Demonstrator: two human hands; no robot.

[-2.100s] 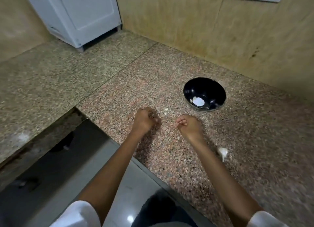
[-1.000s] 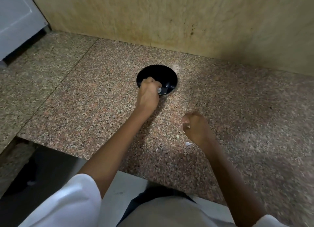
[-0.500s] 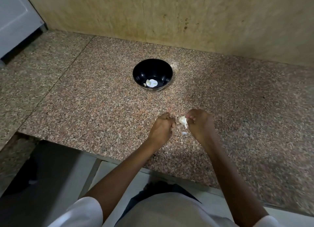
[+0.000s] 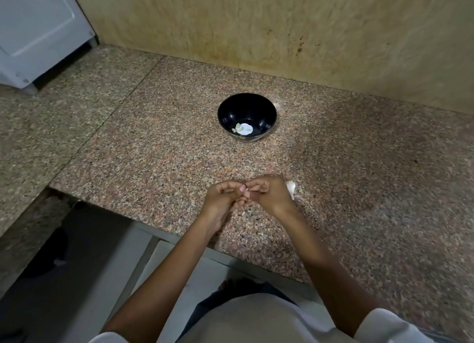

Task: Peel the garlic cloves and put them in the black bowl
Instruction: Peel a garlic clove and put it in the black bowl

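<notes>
Two hands that were slightly apart half a second ago now meet: the left hand (image 4: pixel 223 197) and the right hand (image 4: pixel 270 192) touch at the fingertips just above the worktop (image 4: pixel 154 157), near its front edge. Their fingers are curled, and both pinch a small garlic clove (image 4: pixel 246 189), of which only a pale sliver shows between the fingertips. The white garlic piece (image 4: pixel 291 187) that the right hand held up then now lies on the worktop just beside that hand, on its right and partly hidden by it; it looks white and papery, with a thin tip pointing toward the person. A second ago the left hand was at the black bowl (image 4: pixel 228 111); now the bowl stands by itself, well apart from both hands and farther back toward the tan wall (image 4: pixel 282 29). It is round and glossy, and a few yellowish-white peeled cloves (image 4: pixel 243 129) lie together on its bottom
</notes>
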